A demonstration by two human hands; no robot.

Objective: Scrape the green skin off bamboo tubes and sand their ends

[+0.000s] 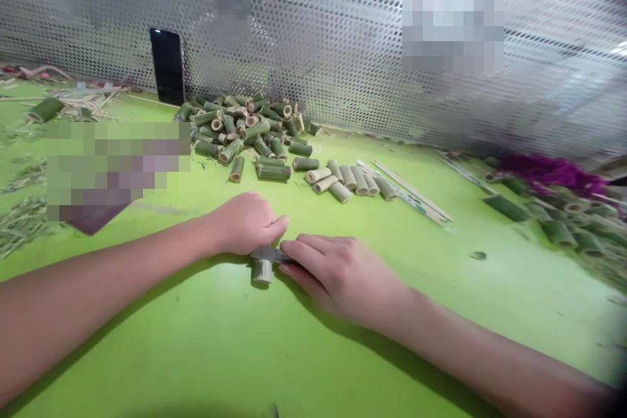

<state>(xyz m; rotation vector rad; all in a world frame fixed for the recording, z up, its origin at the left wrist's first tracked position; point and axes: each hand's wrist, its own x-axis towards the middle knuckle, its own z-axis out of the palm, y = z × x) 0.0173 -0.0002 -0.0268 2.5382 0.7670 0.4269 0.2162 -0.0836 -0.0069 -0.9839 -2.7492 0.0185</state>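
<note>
My left hand is closed on the far end of a short bamboo tube, pressing it to the green table. The near end of the tube sticks out below the fist, pale and partly stripped of green. My right hand grips a grey metal blade, probably a knife, whose handle is hidden in the fingers. The blade lies across the top of the tube, beside the left fist. Beyond the hands, several pale scraped bamboo pieces lie in a loose group.
A heap of green bamboo tubes sits near the perforated metal panel. A phone leans upright there. Shavings cover the left side; thin sticks, larger bamboo pieces and purple fuzzy material lie right.
</note>
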